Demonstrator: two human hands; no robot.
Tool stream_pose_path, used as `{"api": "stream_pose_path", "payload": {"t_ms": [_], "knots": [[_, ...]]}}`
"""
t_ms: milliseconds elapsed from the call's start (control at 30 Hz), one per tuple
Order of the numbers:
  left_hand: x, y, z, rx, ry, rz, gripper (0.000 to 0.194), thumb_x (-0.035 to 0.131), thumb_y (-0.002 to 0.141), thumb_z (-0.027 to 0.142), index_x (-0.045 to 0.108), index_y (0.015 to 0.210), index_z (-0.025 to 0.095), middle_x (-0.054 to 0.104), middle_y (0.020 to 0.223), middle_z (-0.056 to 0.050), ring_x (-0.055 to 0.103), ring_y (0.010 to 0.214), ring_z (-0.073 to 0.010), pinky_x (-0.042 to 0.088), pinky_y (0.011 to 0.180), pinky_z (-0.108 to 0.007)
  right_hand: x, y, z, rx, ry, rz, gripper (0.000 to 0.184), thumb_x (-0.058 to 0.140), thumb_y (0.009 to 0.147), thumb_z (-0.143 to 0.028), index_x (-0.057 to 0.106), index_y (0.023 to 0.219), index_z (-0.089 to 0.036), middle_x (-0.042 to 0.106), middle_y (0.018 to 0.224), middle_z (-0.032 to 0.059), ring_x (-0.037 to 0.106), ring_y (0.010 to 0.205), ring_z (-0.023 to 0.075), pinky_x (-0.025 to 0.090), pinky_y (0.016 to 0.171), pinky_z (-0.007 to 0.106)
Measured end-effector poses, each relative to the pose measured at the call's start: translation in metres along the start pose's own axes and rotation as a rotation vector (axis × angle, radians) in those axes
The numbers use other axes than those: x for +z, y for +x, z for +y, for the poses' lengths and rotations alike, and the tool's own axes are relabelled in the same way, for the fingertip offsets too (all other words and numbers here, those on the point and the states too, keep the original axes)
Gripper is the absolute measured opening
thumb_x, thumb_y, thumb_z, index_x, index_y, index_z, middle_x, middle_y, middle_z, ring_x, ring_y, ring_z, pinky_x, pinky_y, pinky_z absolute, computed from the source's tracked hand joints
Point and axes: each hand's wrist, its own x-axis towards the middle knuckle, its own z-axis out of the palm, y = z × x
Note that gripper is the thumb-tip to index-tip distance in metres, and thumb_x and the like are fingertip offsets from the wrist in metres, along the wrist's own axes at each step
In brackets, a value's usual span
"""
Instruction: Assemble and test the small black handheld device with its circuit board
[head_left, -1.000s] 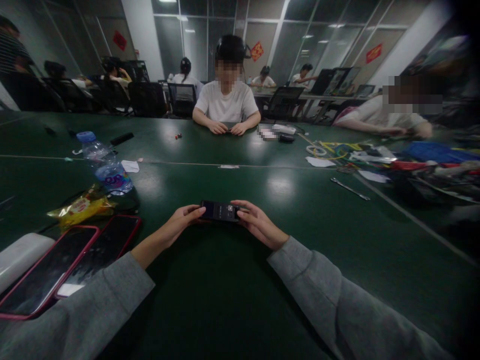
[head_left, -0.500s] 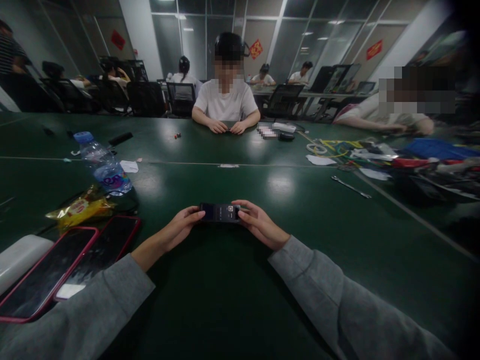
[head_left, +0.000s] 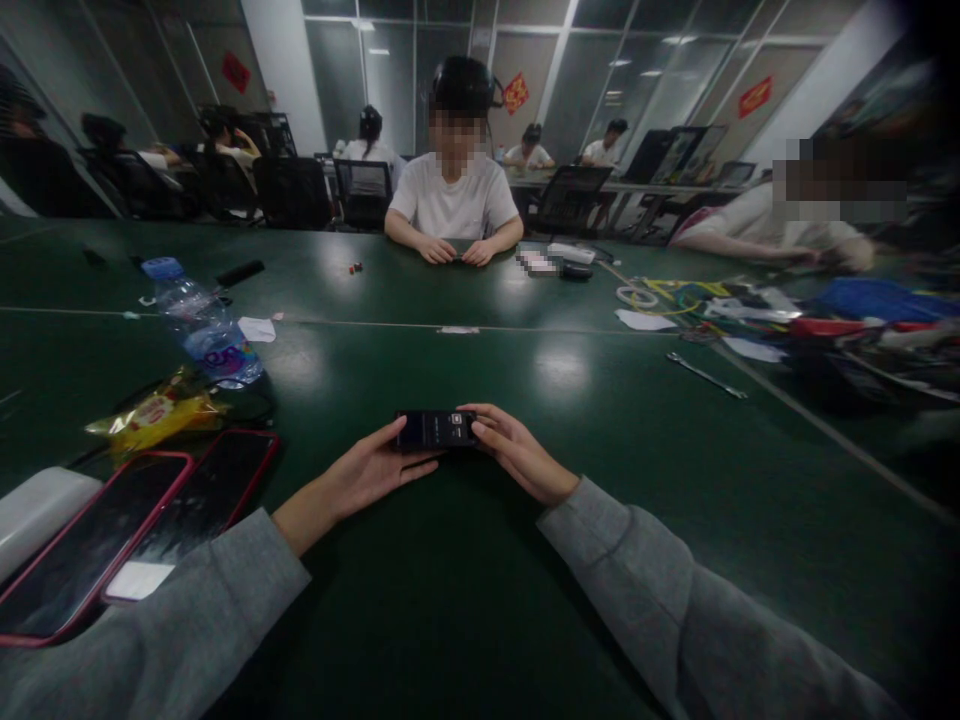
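A small black phone (head_left: 436, 430) lies sideways between my hands over the green table, its screen facing up with a pale square icon and small markings. My left hand (head_left: 364, 468) holds its left end, thumb on top and fingers stretched out beneath the near edge. At the right end, my right hand (head_left: 519, 450) grips it with the thumb on the near side and the index finger along the far edge. The other right-hand fingers are partly hidden. Both forearms wear grey sleeves.
On the left are a plastic bottle (head_left: 202, 325), a yellow snack packet (head_left: 154, 415), two red-edged phones (head_left: 97, 545) and a white object (head_left: 45, 510). A wrench (head_left: 705, 375) and a heap of cables (head_left: 697, 295) lie right. A person (head_left: 454, 195) sits opposite.
My left hand has shifted: its fingers now reach under the phone's near edge, where before they were bunched at the left end. The right hand keeps its grip.
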Motion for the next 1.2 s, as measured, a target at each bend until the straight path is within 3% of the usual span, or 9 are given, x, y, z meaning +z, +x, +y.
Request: {"api": "stream_pose_path", "payload": {"t_ms": [533, 800, 1067, 1200], "knots": [[-0.003, 0.0, -0.001, 0.029, 0.032, 0.022, 0.045, 0.057, 0.089, 0.032, 0.046, 0.129, 0.012, 0.05, 0.136, -0.018, 0.046, 0.129, -0.0319, 0.034, 0.111, -0.047, 0.0, -0.001, -0.004, 0.026, 0.054, 0.005, 0.028, 0.065, 0.082, -0.035, 0.062, 0.108, -0.025, 0.061, 0.106, 0.0037, 0.056, 0.103, 0.0185, 0.042, 0.093, 0.036], [0.001, -0.001, 0.001, 0.078, 0.04, 0.096, 0.035, 0.06, 0.086, 0.024, 0.051, 0.118, 0.014, 0.052, 0.132, -0.015, 0.043, 0.131, -0.0308, 0.035, 0.111, -0.047, 0.001, -0.001, 0.001, -0.028, -0.061, 0.033, 0.028, 0.06, 0.085, -0.036, 0.06, 0.111, -0.026, 0.061, 0.111, 0.004, 0.055, 0.105, 0.0198, 0.042, 0.094, 0.038], [0.0, -0.001, 0.0, 0.114, 0.126, 0.091, 0.04, 0.06, 0.087, 0.027, 0.049, 0.124, 0.015, 0.052, 0.133, -0.014, 0.046, 0.129, -0.0275, 0.035, 0.112, -0.041, -0.002, 0.001, 0.004, -0.083, -0.166, 0.039, 0.028, 0.058, 0.087, -0.037, 0.059, 0.114, -0.027, 0.058, 0.117, 0.0044, 0.052, 0.112, 0.0205, 0.038, 0.1, 0.041], [-0.001, 0.0, 0.0, 0.106, 0.124, 0.089, 0.047, 0.058, 0.088, 0.034, 0.046, 0.128, 0.013, 0.052, 0.133, -0.016, 0.046, 0.129, -0.0286, 0.034, 0.112, -0.041, -0.002, 0.001, -0.001, -0.006, -0.067, 0.01, 0.036, 0.064, 0.083, -0.039, 0.058, 0.116, -0.027, 0.061, 0.11, 0.0049, 0.058, 0.099, 0.0186, 0.044, 0.092, 0.039]]}}
